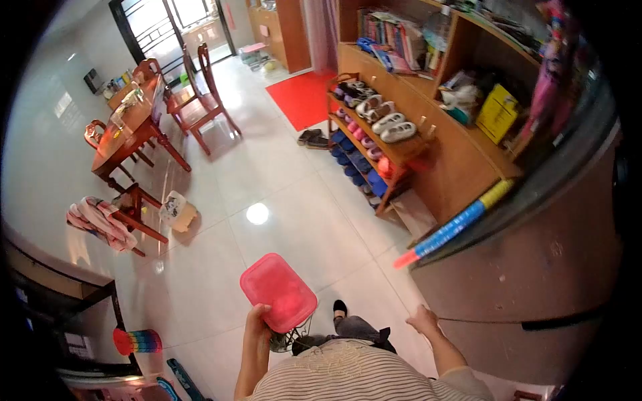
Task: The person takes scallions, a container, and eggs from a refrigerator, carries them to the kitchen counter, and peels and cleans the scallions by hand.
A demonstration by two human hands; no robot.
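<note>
A red plastic container with a translucent lid (279, 289) is held at its near edge by my left hand (259, 319), closed with the thumb on top. Thin dark strands or wires (297, 337) show beneath it, partly hidden. Out to the right is my right hand (424, 321), beside the left edge of a large brown cabinet that looks like a refrigerator (508, 287). Its fingers are small and partly hidden, so I cannot tell whether they grip that edge. Just above the hand, a blue, yellow and pink strip (455, 227) runs along the cabinet's top edge.
A wooden shoe rack (404, 148) holds several pairs of shoes against a shelving unit (401, 80). Dark shoes (314, 139) lie near a red mat (304, 100). To the left stand a wooden table (130, 130), chairs (200, 107), a small stool (179, 210) and a rainbow-coloured stool (140, 341).
</note>
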